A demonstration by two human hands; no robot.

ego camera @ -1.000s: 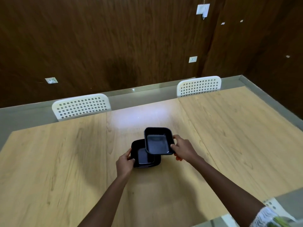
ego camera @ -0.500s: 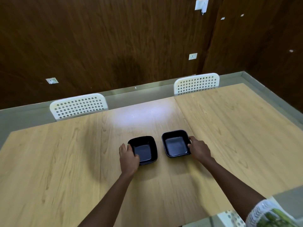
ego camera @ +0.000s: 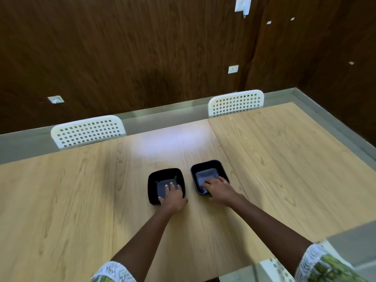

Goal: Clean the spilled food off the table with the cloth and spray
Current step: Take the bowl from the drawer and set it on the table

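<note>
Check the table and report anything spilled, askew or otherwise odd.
No spill shows on the table, and no cloth or spray is in view. Two black dishes stand upright side by side: the left hand reaches into the left dish, the right hand into the right dish.

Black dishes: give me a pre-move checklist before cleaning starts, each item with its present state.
1. Left dish flat on the table: ok.
2. Right dish flat, apart from the left one: ok.
3. Left hand fingers inside its dish, holding nothing: ok.
4. Right hand fingers inside its dish, holding nothing: ok.
5. Cloth and spray within reach: not ok, neither in view.
6. Spilled food located: cannot tell, none visible.
</note>
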